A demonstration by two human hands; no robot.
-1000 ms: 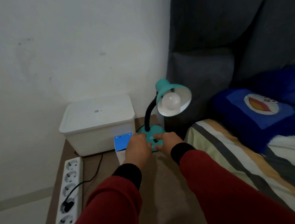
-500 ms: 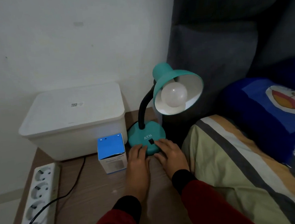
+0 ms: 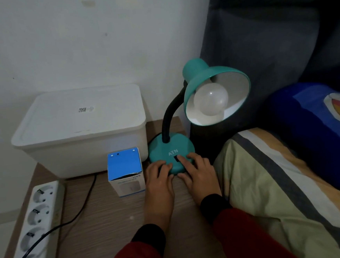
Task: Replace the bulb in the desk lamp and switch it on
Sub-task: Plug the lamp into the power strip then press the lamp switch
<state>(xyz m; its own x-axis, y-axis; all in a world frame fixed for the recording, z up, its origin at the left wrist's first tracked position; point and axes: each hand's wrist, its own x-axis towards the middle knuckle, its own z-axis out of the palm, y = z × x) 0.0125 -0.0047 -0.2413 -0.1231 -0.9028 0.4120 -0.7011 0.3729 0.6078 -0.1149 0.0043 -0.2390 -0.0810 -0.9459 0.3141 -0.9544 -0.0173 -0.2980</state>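
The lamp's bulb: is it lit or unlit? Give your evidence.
Unlit. The bulb sits in the shade looking dull grey-white, with no glow on the shade's inside. The right hand has a finger at the base switch.

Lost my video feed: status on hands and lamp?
Left hand steadying lamp base, right hand with a finger at the switch. Bulb seated, unlit. Bulb box beside base, not obstructing.

Lamp [image 3: 172,155] stands on the surface [image 3: 103,221], just right of the carton [image 3: 125,171]. Storage box [image 3: 80,132] sits behind the carton. Power strip [image 3: 33,227] lies at left; bed [image 3: 282,191] at right.
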